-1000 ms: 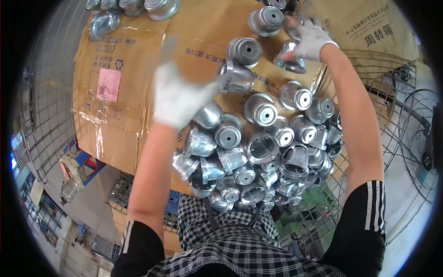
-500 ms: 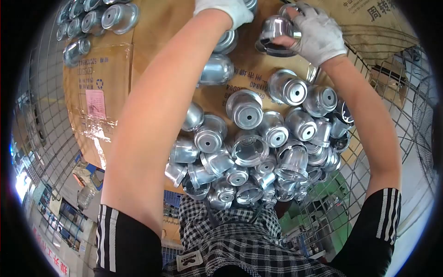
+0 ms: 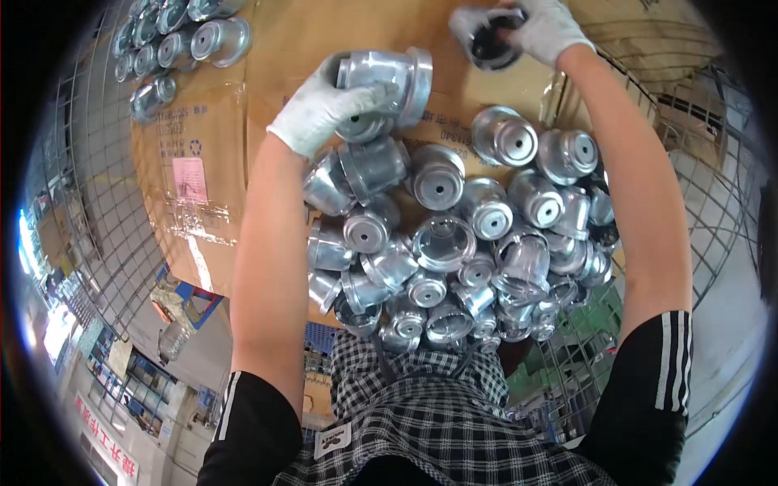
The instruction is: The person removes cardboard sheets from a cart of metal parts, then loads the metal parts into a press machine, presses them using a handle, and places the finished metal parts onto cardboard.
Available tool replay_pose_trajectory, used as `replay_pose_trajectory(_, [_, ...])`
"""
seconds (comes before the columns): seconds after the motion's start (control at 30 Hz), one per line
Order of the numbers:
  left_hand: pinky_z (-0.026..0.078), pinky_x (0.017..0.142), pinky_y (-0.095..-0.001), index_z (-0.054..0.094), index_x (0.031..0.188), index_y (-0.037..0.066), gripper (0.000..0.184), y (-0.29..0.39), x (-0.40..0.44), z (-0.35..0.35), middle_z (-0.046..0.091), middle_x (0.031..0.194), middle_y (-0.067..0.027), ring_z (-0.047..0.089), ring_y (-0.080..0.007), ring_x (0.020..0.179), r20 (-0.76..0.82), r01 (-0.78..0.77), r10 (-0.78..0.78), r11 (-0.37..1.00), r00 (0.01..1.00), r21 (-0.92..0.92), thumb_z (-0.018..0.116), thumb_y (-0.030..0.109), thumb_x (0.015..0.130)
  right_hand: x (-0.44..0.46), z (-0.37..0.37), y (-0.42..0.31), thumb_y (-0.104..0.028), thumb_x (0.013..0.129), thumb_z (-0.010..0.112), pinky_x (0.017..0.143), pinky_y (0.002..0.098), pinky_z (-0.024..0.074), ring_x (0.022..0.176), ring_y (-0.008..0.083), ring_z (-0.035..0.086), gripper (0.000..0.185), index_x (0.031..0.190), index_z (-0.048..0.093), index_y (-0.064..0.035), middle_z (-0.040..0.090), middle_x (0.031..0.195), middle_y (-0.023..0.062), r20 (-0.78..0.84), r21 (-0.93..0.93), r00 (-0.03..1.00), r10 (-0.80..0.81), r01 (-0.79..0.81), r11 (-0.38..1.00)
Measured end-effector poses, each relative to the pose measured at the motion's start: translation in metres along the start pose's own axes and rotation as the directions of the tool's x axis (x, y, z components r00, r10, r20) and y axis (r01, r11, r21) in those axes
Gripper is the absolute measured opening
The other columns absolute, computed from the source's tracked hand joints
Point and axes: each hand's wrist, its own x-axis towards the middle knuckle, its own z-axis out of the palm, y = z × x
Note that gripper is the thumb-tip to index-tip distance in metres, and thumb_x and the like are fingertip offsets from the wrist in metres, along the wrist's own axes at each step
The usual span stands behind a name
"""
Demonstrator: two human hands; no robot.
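My left hand (image 3: 324,105), in a white glove, is closed round a shiny metal cup (image 3: 389,81) with a wide rim, its open end turned to the right. Just under it, other metal cups (image 3: 374,166) lie against each other on the cardboard. Farther right, my gloved right hand (image 3: 547,31) grips another metal cup (image 3: 492,36) by its rim, with the dark hollow side toward me; this cup is blurred. A heap of similar cups (image 3: 442,243), some with a hole in the base, spreads between my forearms.
Cardboard (image 3: 284,40) lies under the cups. More metal cups (image 3: 219,40) stand in a group at the far left. Wire mesh (image 3: 89,162) surrounds the cardboard on the left and right. A pink label (image 3: 190,180) is stuck on the cardboard's left part.
My left hand has come nearer to me and to the left, bringing a metal cup over the heap. The right hand has moved up slightly, and its cup has tipped to show the hollow side.
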Motion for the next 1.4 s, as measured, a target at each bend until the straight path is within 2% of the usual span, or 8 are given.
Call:
replay_pose_trajectory(0.2, [0.043, 0.096, -0.0315, 0.047, 0.131, 0.000, 0.074, 0.011, 0.008, -0.011, 0.060, 0.118, -0.0108, 0.057, -0.0205, 0.109, 0.232, 0.202, -0.181, 0.977, 0.956, -0.070, 0.076, 0.035, 0.073, -0.022, -0.033, -0.003, -0.036, 0.073, 0.070, 0.100, 0.0394, 0.0433, 0.113, 0.0355, 0.053, 0.042, 0.109, 0.068, -0.0137, 0.061, 0.115, 0.0185, 0.015, 0.106, 0.965, 0.263, -0.264, 0.959])
replay_pose_trajectory(0.3, [0.044, 0.095, -0.0327, 0.047, 0.132, 0.000, 0.079, 0.030, -0.011, 0.005, 0.059, 0.121, -0.0128, 0.057, -0.0223, 0.110, 0.267, 0.247, -0.313, 0.935, 0.911, 0.253, 0.077, 0.036, 0.069, -0.075, -0.070, 0.001, -0.032, 0.071, 0.075, 0.103, 0.0401, 0.0404, 0.121, 0.0362, 0.049, 0.053, 0.117, 0.063, -0.0106, 0.053, 0.126, 0.0187, 0.009, 0.234, 0.970, 0.243, -0.239, 0.942])
replay_pose_trajectory(0.53, [0.046, 0.095, -0.0364, 0.047, 0.134, -0.001, 0.082, 0.032, -0.017, 0.035, 0.056, 0.125, -0.0151, 0.056, -0.0253, 0.112, 0.011, 0.219, -0.230, 0.940, 0.973, 0.263, 0.079, 0.038, 0.069, -0.242, -0.087, -0.079, -0.020, 0.061, 0.079, 0.094, 0.0430, 0.0444, 0.108, 0.0386, 0.051, 0.038, 0.097, 0.068, -0.0117, 0.051, 0.122, 0.0177, -0.106, 0.315, 0.985, 0.138, -0.099, 0.944])
replay_pose_trajectory(0.8, [0.054, 0.084, -0.0406, 0.055, 0.124, 0.005, 0.055, 0.024, -0.013, 0.012, 0.062, 0.117, -0.0125, 0.062, -0.0249, 0.104, -0.043, 0.087, -0.129, 0.844, 0.991, -0.529, 0.072, 0.033, 0.081, -0.288, -0.056, -0.176, -0.015, 0.073, 0.067, 0.077, 0.0498, 0.0508, 0.117, 0.0405, 0.047, 0.025, 0.098, 0.067, -0.0143, 0.048, 0.129, 0.0141, -0.124, 0.134, 0.992, -0.035, 0.052, 0.990])
replay_pose_trajectory(0.93, [0.044, 0.093, -0.0610, 0.056, 0.124, 0.019, 0.052, 0.051, -0.052, 0.000, 0.062, 0.116, -0.0087, 0.055, -0.0280, 0.108, -0.062, -0.076, 0.048, 0.807, 0.997, -0.585, 0.067, 0.046, 0.081, -0.295, 0.009, -0.195, -0.019, 0.084, 0.059, 0.083, 0.0530, 0.0474, 0.125, 0.0392, 0.042, 0.021, 0.101, 0.068, -0.0121, 0.052, 0.129, 0.0126, -0.119, 0.080, 0.992, 0.043, -0.034, 0.996])
replay_pose_trajectory(1.2, [0.044, 0.100, -0.0534, 0.049, 0.133, 0.012, 0.079, -0.014, -0.145, 0.013, 0.057, 0.124, -0.0069, 0.053, -0.0260, 0.113, 0.222, 0.044, 0.207, 0.631, 0.953, -0.775, 0.075, 0.052, 0.071, -0.308, -0.057, -0.200, -0.037, 0.058, 0.082, 0.112, 0.0559, 0.0208, 0.138, 0.0405, 0.023, 0.083, 0.133, 0.052, -0.0217, 0.031, 0.146, 0.0168, 0.170, 0.061, 0.985, -0.036, 0.026, 0.998])
replay_pose_trajectory(1.37, [0.051, 0.087, -0.0317, 0.058, 0.120, 0.001, 0.059, -0.031, -0.208, 0.045, 0.065, 0.112, -0.0098, 0.064, -0.0176, 0.099, 0.252, -0.055, 0.180, 0.899, 0.951, -0.435, 0.079, 0.020, 0.069, -0.344, -0.079, -0.194, -0.036, 0.061, 0.083, 0.112, 0.0532, 0.0212, 0.136, 0.0394, 0.025, 0.079, 0.132, 0.053, -0.0190, 0.030, 0.146, 0.0161, 0.117, 0.128, 0.991, 0.061, -0.076, 0.989])
replay_pose_trajectory(1.4, [0.051, 0.088, -0.0351, 0.058, 0.115, 0.001, 0.066, -0.011, -0.239, 0.054, 0.063, 0.112, -0.0127, 0.063, -0.0235, 0.102, -0.101, -0.128, 0.149, 0.973, 0.984, 0.190, 0.083, 0.028, 0.061, -0.352, -0.077, -0.192, -0.035, 0.061, 0.083, 0.111, 0.0532, 0.0219, 0.136, 0.0392, 0.026, 0.080, 0.132, 0.052, -0.0181, 0.030, 0.146, 0.0160, 0.098, 0.137, 0.991, 0.089, -0.102, 0.985])
